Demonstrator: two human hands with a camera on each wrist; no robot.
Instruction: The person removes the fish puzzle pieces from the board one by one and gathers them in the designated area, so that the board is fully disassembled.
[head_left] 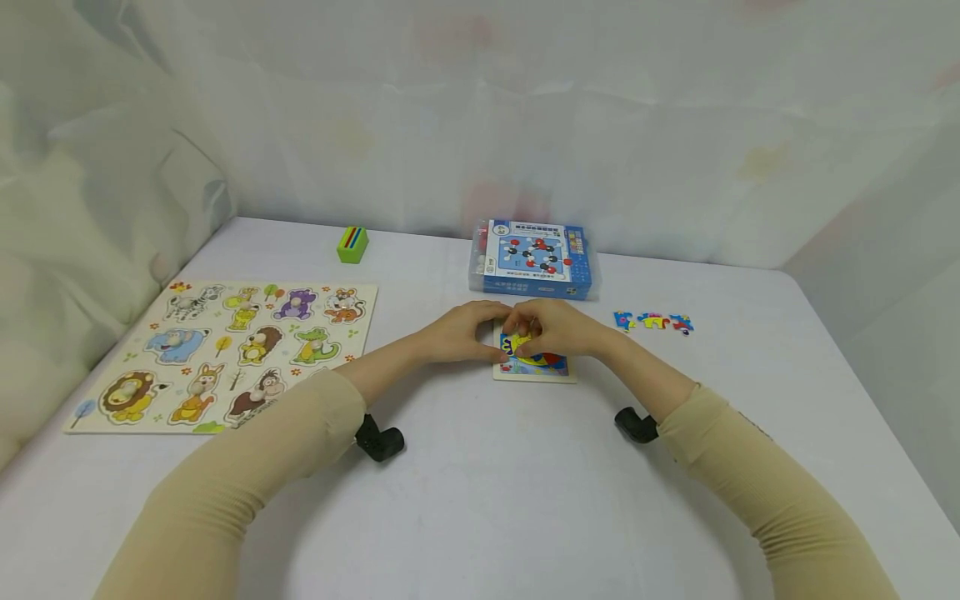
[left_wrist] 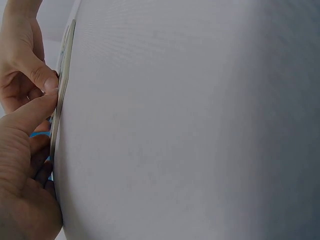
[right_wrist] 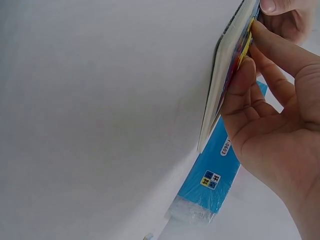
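Observation:
A small jigsaw puzzle board (head_left: 535, 377) with a yellow, blue and red picture lies flat in the middle of the table. My left hand (head_left: 463, 332) holds its left side, thumb at the near left and fingers toward the far edge. Over the picture, my right hand (head_left: 558, 327) has its thumb and bent fingers on a yellow puzzle piece (right_wrist: 245, 50); its palm hides part of the board. In the left wrist view, the thumbs of the left hand (left_wrist: 22, 165) and right hand (left_wrist: 27, 65) nearly meet at the board's edge.
Several loose puzzle pieces (head_left: 654, 321) lie to the right. Behind the board stands a blue molecular model box (head_left: 536, 258). An animal peg puzzle (head_left: 225, 350) spreads across the left, below a green striped block (head_left: 352, 245). Black wrist-camera parts (head_left: 386, 443) show beneath the forearms.

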